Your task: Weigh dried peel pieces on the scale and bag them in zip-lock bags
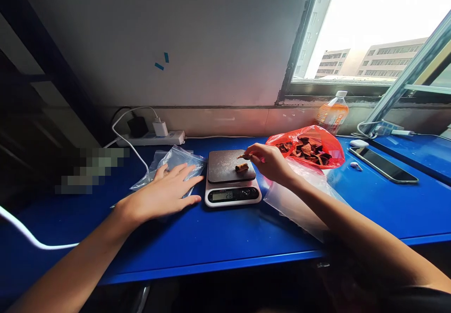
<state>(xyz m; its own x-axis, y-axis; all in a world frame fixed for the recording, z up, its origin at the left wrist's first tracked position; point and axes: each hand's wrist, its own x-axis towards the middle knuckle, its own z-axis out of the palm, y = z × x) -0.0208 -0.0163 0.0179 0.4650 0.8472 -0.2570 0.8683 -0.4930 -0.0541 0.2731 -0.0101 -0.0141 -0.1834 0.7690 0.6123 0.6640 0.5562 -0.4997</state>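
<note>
A kitchen scale (225, 167) stands near the middle of the blue table, and its display seems to read 2.8. One short brown rolled piece (241, 168), like dried peel or bark, lies on its dark plate. Above that plate, my right hand (264, 159) pinches a thin brown dried piece (244, 156). My left hand (172, 188) rests with spread fingers on clear plastic bags (190, 155) left of the scale. Just beyond my right hand, a red plastic bag (334, 151) holds several dark dried pieces (310, 151).
Translucent bags (299, 205) lie under my right forearm. To the right are a phone (385, 165), a white earbud (356, 166) and a white case (358, 143). A drink bottle (333, 112) stands by the window. A power strip (151, 138) with chargers and cables lies against the wall.
</note>
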